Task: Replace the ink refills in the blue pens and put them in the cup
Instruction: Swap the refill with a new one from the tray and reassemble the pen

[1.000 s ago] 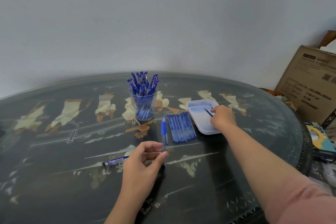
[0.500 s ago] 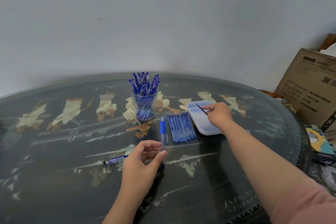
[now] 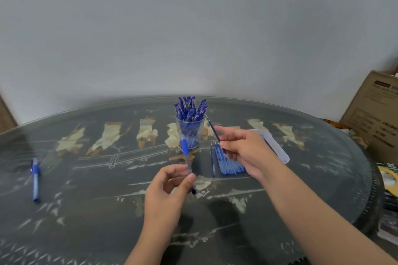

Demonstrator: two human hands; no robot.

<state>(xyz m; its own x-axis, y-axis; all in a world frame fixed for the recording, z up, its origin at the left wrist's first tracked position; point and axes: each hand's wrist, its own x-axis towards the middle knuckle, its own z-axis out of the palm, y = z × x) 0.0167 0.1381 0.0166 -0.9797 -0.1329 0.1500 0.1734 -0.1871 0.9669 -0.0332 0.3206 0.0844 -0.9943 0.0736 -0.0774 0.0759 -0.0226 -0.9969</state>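
Your left grip (image 3: 165, 191) pinches the pen barrel (image 3: 185, 153) and your right grip (image 3: 243, 148) pinches a refill (image 3: 212, 130). Next, probably thread it in, lining up tip and opening.

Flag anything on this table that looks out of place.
One blue pen lies alone near the left edge of the table, far from the cup of pens and the row of refills. Nothing else looks spilled or damaged.

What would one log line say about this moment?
left hand holds pen | right hand pinches refill, not yet in pen | cup upright, filled | spare refills on table
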